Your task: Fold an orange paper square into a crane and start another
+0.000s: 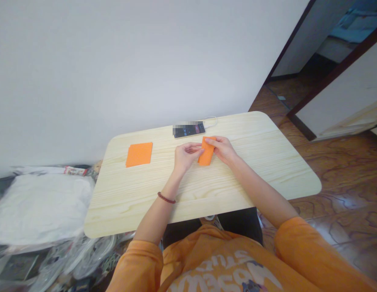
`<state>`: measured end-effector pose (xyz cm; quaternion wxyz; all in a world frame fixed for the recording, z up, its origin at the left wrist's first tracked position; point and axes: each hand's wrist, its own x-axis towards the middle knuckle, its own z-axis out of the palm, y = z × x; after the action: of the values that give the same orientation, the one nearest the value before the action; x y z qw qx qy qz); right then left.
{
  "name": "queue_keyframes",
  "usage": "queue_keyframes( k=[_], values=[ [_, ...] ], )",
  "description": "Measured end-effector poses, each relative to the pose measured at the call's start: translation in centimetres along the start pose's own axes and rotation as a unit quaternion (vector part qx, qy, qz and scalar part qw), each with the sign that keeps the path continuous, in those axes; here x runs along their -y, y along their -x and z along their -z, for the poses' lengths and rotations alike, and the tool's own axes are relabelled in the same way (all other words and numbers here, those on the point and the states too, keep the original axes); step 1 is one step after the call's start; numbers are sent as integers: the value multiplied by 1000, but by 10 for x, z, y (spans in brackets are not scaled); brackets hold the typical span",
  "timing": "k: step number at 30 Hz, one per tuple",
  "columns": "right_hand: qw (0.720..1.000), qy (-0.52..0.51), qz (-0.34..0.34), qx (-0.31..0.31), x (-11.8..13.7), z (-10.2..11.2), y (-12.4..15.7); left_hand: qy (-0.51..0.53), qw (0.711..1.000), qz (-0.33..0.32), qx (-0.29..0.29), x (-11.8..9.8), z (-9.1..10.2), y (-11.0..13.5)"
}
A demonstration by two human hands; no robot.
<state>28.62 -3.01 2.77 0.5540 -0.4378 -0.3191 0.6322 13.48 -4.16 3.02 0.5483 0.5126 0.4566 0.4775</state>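
Observation:
Between my two hands is a folded piece of orange paper [206, 155], a narrow upright rectangle just above or on the tabletop; I cannot tell which. My left hand [186, 156] pinches its left edge with thumb and fingers. On the upper right side, my right hand [222, 148] grips it, thumb lying across the front and the other fingers behind. A stack of square orange paper [139, 154] lies flat to the left, its sheets slightly out of line.
The light wood-grain table [255, 138] stands against a white wall. A phone [189, 129] with a white cable [213, 118] rests near the back edge. Plastic-wrapped items [45, 207] crowd the floor at left. Wooden flooring and a doorway are at right.

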Motion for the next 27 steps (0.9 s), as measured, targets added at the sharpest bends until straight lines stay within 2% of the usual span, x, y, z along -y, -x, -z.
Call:
queue_keyframes(
  k=[6, 14, 27],
  values=[
    [1000, 14, 4, 24, 0, 0, 2, 42, 999, 18, -11, 1, 1, -1],
    [993, 87, 43, 72, -9, 5, 1, 61, 997, 2, -47, -3, 2, -1],
    [989, 111, 57, 80, -5, 4, 3, 62, 996, 1, -61, -6, 3, 0]
  ],
)
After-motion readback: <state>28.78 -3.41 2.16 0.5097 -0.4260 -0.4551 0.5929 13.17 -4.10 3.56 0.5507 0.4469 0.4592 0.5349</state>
